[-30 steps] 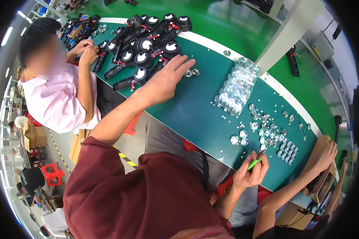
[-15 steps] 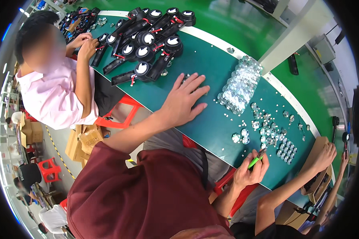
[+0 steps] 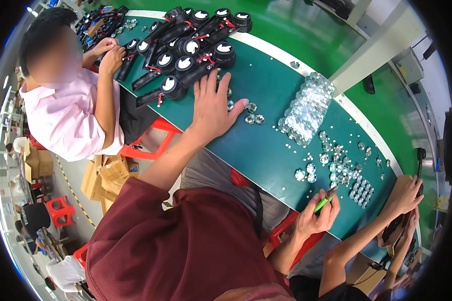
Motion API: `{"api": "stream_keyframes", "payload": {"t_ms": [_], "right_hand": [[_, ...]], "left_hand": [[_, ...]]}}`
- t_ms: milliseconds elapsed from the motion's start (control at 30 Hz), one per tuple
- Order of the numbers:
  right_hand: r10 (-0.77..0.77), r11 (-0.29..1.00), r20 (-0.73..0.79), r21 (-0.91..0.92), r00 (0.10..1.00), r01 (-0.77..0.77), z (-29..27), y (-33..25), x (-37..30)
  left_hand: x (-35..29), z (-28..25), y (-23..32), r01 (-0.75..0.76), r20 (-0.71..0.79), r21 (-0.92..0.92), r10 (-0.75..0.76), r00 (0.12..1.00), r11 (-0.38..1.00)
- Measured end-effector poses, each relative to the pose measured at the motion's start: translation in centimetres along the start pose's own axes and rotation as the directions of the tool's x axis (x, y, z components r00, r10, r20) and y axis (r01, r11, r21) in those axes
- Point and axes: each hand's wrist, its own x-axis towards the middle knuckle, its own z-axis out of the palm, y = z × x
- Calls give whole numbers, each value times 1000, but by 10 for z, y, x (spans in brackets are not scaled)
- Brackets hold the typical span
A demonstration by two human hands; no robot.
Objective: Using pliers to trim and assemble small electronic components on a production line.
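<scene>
My left hand lies palm down with fingers stretched out, against the near side of the pile of black handled devices. These have round heads with white discs and red wires. By its thumb lie several small clear round parts; others are partly hidden under the fingers. My right hand is closed around green-handled cutters, their tip pointing away from me. Beyond the tip are loose shiny round parts and a tight block of similar parts.
A stack of clear plastic trays stands by a pale post. White bits are scattered over the green table. At left a person in a pink shirt works; at right another person's arms reach to a cardboard box.
My left hand has moved left to the black devices, and small round parts now show beside its thumb. My right hand stays put with the cutters. The right-hand neighbour's hands have shifted.
</scene>
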Motion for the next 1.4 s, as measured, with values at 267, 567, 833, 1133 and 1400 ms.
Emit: {"api": "stream_keyframes", "payload": {"t_ms": [267,567,833,1133,1400], "right_hand": [[10,1000,20,-2,1000,-10,0,-2,2],[18,1000,34,-23,999,-17,-2,-2,2],[-12,1000,58,-27,998,14,4,1,4],[-19,998,60,-63,998,23,-2,1,1],[-2,1000,81,-12,997,3,0,3,3]], "left_hand": [[3,-12,0,186,169,-311,-139,976,932],[12,-2,-7,-26,-35,-86,23,999,996],[16,-6,-16,-2,88,-144,15,996,990],[28,6,-19,-66,123,-151,85,989,986],[-23,-20,41,-169,306,-400,306,902,901]]}}
